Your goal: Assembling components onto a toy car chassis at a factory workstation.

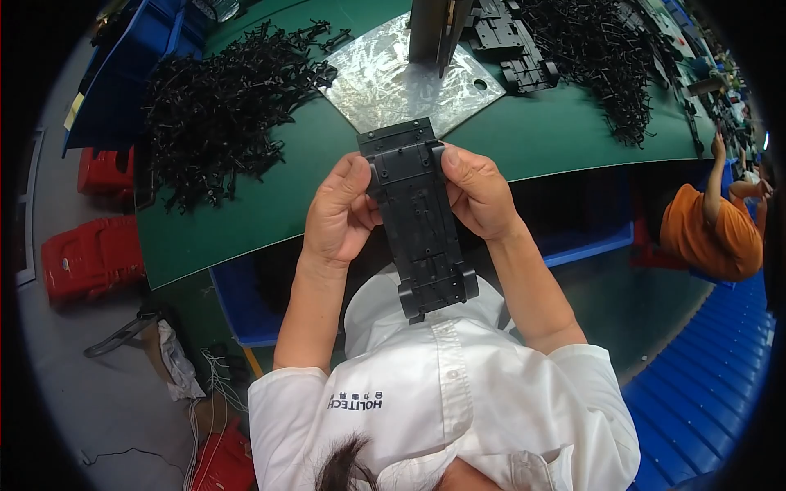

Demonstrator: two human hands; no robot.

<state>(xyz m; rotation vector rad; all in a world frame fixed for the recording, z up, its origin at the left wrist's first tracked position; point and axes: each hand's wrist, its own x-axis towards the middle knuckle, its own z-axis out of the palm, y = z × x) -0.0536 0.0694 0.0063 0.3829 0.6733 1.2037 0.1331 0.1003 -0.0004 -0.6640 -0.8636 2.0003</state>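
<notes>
Between my two hands is a long black plastic chassis (417,217), its far end near the table's front edge and its near end toward my chest. My left hand (338,209) grips its left side, the thumb along the edge. On the opposite side my right hand (479,190) holds it, thumb on the edge and fingers curled beneath. Wheel-arch shapes stick out at the near end, and small holes and ribs cover the face toward me. Just beyond lies a metal plate (377,82) with an upright metal post (427,33) on it.
A green table (319,164) carries a heap of small black parts (233,98) at left and another heap (606,65) at right. More black chassis (524,57) lie right of the post. Blue bins (246,303), red stools (94,258) and a co-worker in orange (712,233) are around.
</notes>
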